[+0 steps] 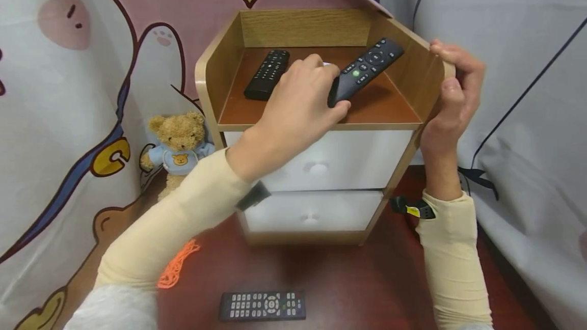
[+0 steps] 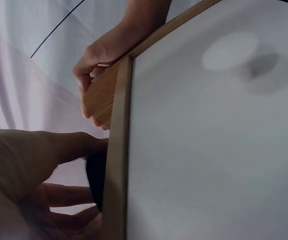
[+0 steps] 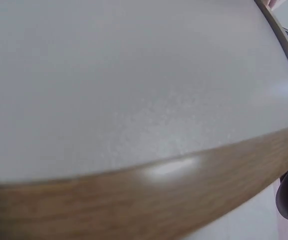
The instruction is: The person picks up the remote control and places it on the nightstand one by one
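My left hand [image 1: 302, 93] holds the lower end of a black remote control [image 1: 373, 62] over the brown top shelf of a small wooden cabinet [image 1: 304, 29]. The remote slants up to the right, its buttons facing up. In the left wrist view, the thumb and fingers [image 2: 66, 195] close around its dark end, partly hidden by the shelf edge. A second black remote [image 1: 269, 73] lies on the shelf just left of that hand. My right hand [image 1: 454, 93] grips the front edge of the cabinet's right side panel [image 1: 403, 60], thumb inside and fingers over the top.
Two white drawers [image 1: 362, 159] with round knobs face me. A third remote [image 1: 262, 305] lies on the dark red table [image 1: 357, 289] in front. Orange cord [image 1: 179, 265] lies at left, and a teddy bear [image 1: 180, 139] in blue stands beside the cabinet. Printed cloth hangs behind.
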{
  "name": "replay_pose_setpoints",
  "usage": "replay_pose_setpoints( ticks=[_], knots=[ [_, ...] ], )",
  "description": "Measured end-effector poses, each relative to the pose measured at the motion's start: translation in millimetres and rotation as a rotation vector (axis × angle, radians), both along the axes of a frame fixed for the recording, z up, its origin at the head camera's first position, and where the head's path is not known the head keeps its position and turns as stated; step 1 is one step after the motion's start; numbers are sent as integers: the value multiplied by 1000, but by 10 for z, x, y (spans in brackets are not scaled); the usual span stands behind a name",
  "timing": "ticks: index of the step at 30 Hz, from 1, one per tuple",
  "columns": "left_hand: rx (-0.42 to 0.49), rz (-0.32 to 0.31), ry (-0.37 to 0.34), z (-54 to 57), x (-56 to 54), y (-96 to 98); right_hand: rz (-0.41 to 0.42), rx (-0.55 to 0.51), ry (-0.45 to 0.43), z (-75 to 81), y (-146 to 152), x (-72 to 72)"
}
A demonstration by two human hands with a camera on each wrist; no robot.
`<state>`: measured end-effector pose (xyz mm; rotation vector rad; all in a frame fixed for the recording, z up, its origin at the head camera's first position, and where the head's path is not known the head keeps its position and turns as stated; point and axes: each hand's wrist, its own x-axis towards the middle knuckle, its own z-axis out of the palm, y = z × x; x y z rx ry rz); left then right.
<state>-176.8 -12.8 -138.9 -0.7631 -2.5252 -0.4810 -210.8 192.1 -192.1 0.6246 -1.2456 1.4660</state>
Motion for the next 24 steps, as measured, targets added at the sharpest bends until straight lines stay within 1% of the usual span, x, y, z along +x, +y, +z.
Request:
replay_pose_setpoints(
  ticks=[3,5,7,10,13,18,21,24],
  knots=[
    [-61,49,-22,37,-7,80,-5,12,-10,-23,4,-6],
    [-117,80,-33,51,-10,135,-4,14,-12,-31,8,-10],
    [-169,97,-21,56,-9,182,-1,11,-13,-32,8,-10],
    [-231,124,18,64,-14,241,-10,17,-17,-17,5,-7],
    [-258,148,45,73,-40,291,-8,24,-16,3,5,-4],
    [-322,211,33,59,-110,383,25,4,1,0,4,-8],
    [-354,245,45,40,-147,412,33,3,4,-12,7,-20],
    [-363,248,68,17,-169,400,35,13,2,-24,12,-33]
  ],
)
